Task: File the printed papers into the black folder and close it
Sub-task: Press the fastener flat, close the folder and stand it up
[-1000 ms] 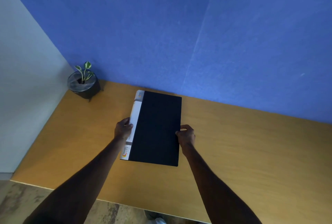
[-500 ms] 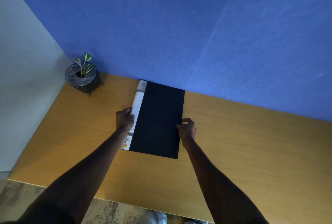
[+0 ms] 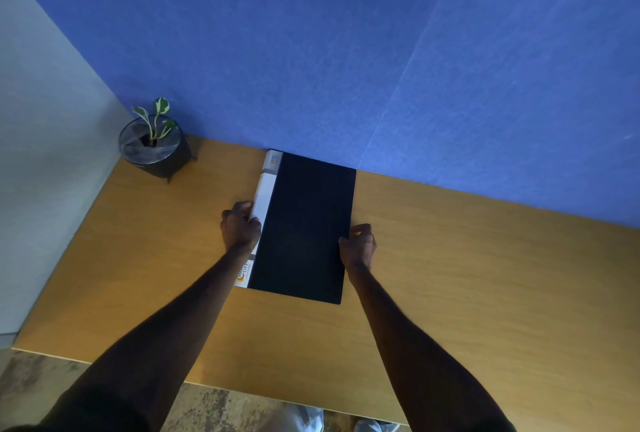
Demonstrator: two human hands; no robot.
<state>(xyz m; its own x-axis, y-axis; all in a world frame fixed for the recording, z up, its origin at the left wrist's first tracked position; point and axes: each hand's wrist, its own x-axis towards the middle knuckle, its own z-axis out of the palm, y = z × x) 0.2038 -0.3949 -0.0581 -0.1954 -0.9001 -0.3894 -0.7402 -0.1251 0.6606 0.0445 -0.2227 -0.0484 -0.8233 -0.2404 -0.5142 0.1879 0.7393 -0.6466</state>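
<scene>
The black folder (image 3: 304,227) lies closed and flat on the wooden desk (image 3: 467,275), its white labelled spine on the left and its far edge touching the blue partition. My left hand (image 3: 240,227) grips the spine side about halfway along. My right hand (image 3: 358,246) holds the folder's right edge with curled fingers. No printed papers show outside the folder.
A small potted plant (image 3: 154,144) in a dark pot stands at the desk's back left corner. The blue partition (image 3: 346,50) rises behind the desk and a grey wall (image 3: 41,120) closes the left side. The desk's near edge runs along the bottom.
Both hands have slid the closed folder away from me until its far edge meets the blue partition.
</scene>
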